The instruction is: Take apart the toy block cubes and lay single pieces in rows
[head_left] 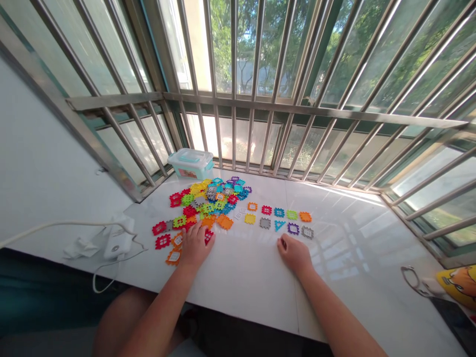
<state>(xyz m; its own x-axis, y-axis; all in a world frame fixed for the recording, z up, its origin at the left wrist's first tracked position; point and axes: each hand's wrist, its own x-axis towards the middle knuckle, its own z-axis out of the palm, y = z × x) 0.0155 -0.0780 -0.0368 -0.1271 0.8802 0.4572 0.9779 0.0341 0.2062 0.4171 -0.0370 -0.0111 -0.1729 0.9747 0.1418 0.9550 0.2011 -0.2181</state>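
Note:
My left hand lies over the front of a heap of colourful interlocking plastic tiles, its fingers stretched out and apart. A red window tile shows between its forefinger and thumb; whether the hand grips it is hard to see. Orange tiles lie partly beside and under this hand. My right hand rests on the table as a loose fist, with nothing visible in it. Just beyond it are two rows of separate tiles, among them a blue triangle tile, a purple tile and a grey tile.
A clear-lidded storage box stands at the back left of the white table. A white power strip with cables is on the left. Eyeglasses and a dark phone-like slab lie at right. Metal window bars border the back.

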